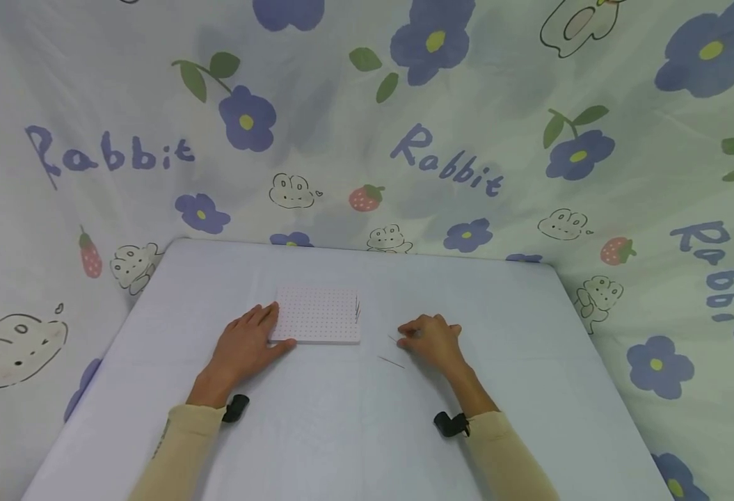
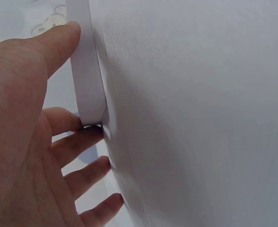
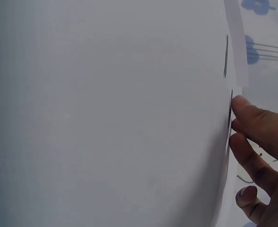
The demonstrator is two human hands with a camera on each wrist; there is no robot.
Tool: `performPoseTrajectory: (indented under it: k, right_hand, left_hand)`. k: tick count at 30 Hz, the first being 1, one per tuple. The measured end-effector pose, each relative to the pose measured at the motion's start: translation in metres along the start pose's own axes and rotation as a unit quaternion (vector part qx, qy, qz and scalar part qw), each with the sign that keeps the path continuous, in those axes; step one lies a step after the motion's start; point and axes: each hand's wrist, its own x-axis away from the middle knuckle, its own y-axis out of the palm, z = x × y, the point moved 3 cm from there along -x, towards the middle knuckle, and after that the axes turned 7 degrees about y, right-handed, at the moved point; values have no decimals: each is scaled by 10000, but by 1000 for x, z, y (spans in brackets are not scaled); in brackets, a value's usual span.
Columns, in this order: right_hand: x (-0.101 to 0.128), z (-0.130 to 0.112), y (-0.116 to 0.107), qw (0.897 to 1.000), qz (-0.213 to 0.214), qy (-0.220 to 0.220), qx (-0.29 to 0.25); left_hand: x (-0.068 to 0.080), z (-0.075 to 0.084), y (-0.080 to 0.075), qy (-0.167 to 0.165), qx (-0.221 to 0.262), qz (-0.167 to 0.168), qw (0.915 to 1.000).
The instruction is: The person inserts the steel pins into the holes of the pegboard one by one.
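Two bare hands rest on a pale lavender tabletop (image 1: 316,431), either side of a flat white square pegboard dotted with small red holes (image 1: 318,314). Left hand (image 1: 244,343) lies flat against the board's left edge, fingers straight and slightly apart; the left wrist view shows the thumb (image 2: 58,40) along the board's white side wall (image 2: 87,71) and the fingertips at its lower corner. Several thin dark pins (image 1: 357,308) stand upright at the board's right edge. Right hand (image 1: 432,341) sits well right of the board, fingers curled down and together, tips pinching at a thin metal pin (image 1: 394,339) on the table. Second loose thin pin (image 1: 391,362) lies just below-right of the board, near that hand. Flower-and-rabbit printed cloth (image 1: 442,160) hangs behind the board.
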Motion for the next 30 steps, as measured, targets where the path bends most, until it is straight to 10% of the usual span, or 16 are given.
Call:
performPoseTrajectory:
  k: [30]
  right_hand:
    - [0,-11,1,9952,140,-509,827]
  left_hand:
    - [-1,2,-3,62,-16,9,10000]
